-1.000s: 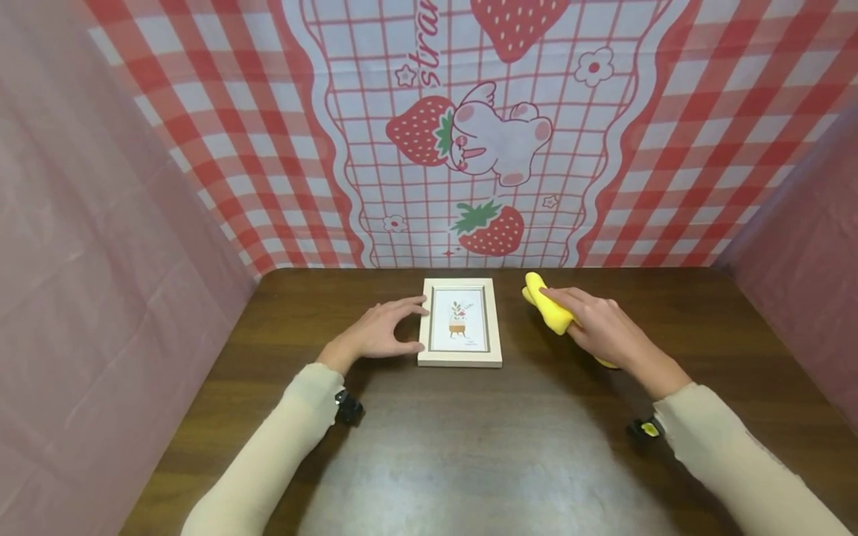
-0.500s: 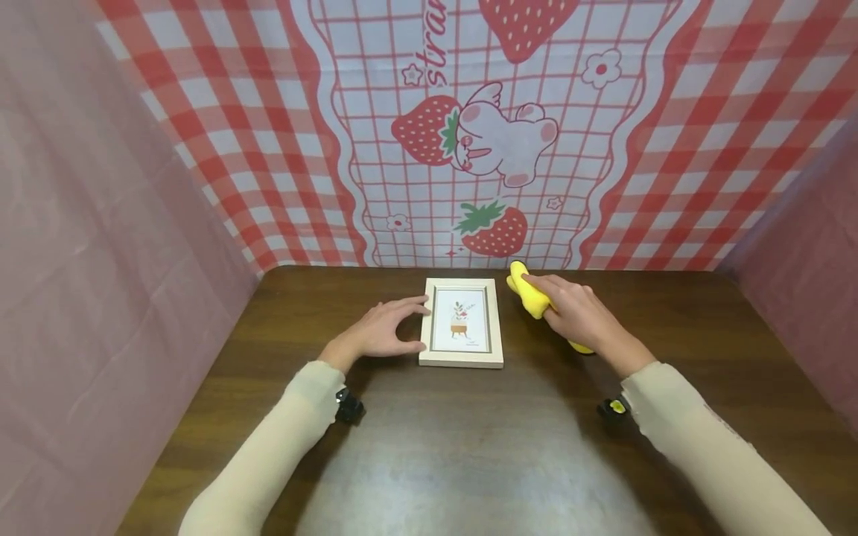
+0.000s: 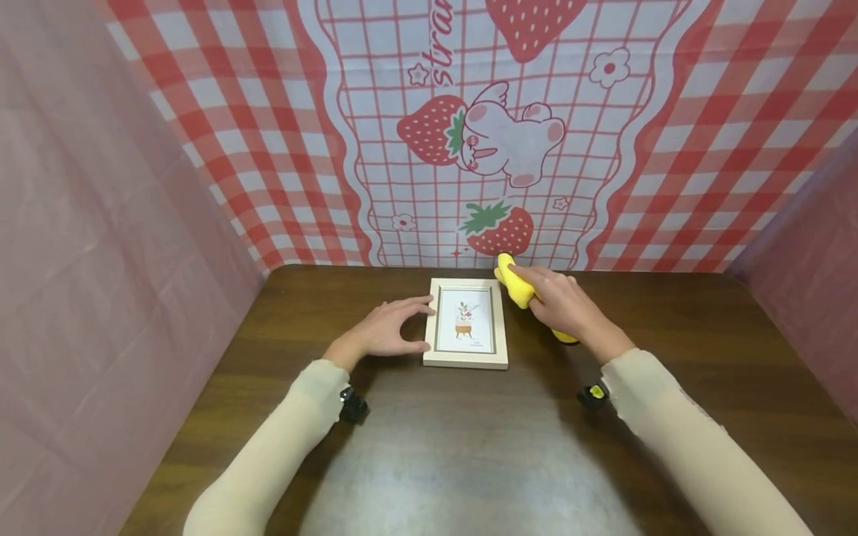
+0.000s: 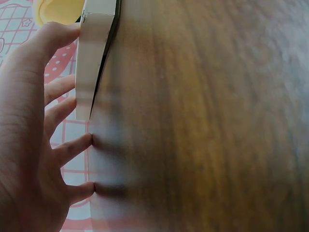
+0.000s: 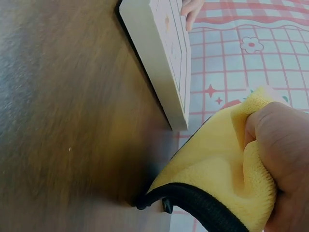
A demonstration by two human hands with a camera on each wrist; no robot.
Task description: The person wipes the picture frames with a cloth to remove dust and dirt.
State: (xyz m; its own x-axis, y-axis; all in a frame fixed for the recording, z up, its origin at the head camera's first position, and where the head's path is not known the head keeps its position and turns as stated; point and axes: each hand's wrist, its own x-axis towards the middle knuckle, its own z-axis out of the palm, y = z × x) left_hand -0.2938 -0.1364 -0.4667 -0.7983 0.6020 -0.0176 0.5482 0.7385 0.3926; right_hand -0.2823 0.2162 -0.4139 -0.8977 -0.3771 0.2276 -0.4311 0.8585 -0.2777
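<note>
A cream picture frame (image 3: pixel 465 360) with a plant picture lies flat on the dark wooden table. At its left side my left hand (image 3: pixel 389 329) rests, thumb and fingertips touching the edge with the fingers spread; the left wrist view shows the lower fingertips down on the table. My right hand (image 3: pixel 566 304) grips a bunched yellow cloth (image 3: pixel 516 286) just off the frame's upper right corner. In the right wrist view the cloth (image 5: pixel 212 154) has a dark edging and hangs beside the frame, apart from it. Part of the cloth is hidden inside the fist.
Behind the table (image 3: pixel 415 439) hangs a red-checked strawberry backdrop (image 3: pixel 496 134). Pink curtains (image 3: pixel 100 298) stand at both sides. Each wrist carries a small black camera (image 3: pixel 352 406).
My right hand has moved left with the yellow cloth, closer to the frame's upper right corner. The left hand keeps its place at the frame's left edge.
</note>
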